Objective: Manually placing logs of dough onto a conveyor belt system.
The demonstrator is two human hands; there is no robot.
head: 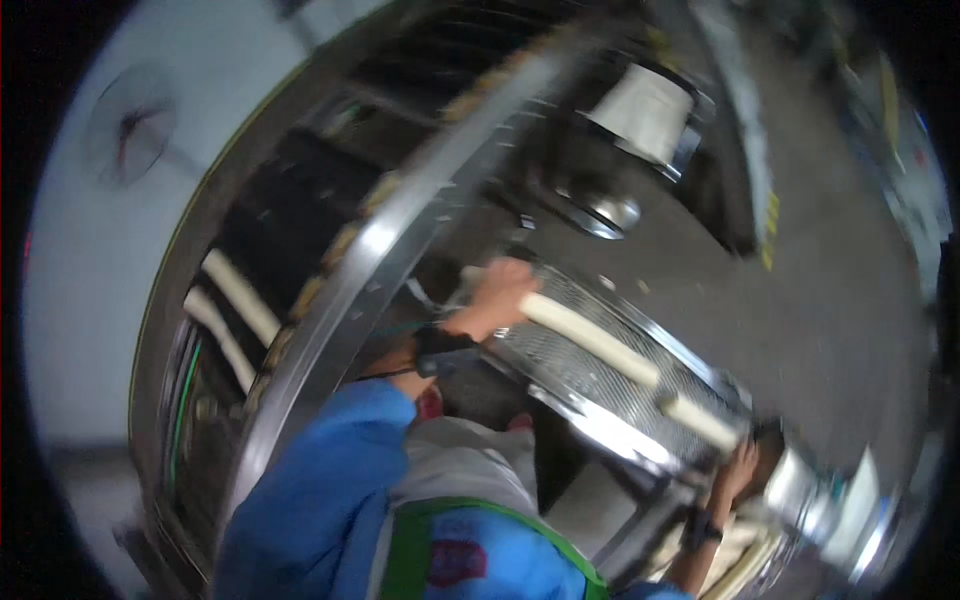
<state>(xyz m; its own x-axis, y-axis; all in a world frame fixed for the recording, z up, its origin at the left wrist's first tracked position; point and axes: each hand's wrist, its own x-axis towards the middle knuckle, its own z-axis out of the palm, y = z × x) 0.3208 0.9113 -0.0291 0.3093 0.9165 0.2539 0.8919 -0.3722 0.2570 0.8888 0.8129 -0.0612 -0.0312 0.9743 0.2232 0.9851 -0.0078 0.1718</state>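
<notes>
Long pale rods, seemingly of dough, lie in line over a ridged metal tray or conveyor bed before me: a longer rod (592, 337) and a shorter rod (701, 421). My left hand (506, 289) is curled over the upper left end of the longer rod. At the lower right end of the shorter rod is my right hand (739, 469), its fingers touching or close to it; blur hides whether it grips. The ridged metal bed (600, 382) has shiny side rails. Both wrists wear dark bands.
A metal-edged conveyor (360, 262) curves along my left, with two pale rods (240, 296) on its dark belt. Ahead stand a white-covered container (645, 112) and a shiny round metal part (611, 214). More pale pieces (739, 562) lie at lower right, beside metal machine parts (802, 495).
</notes>
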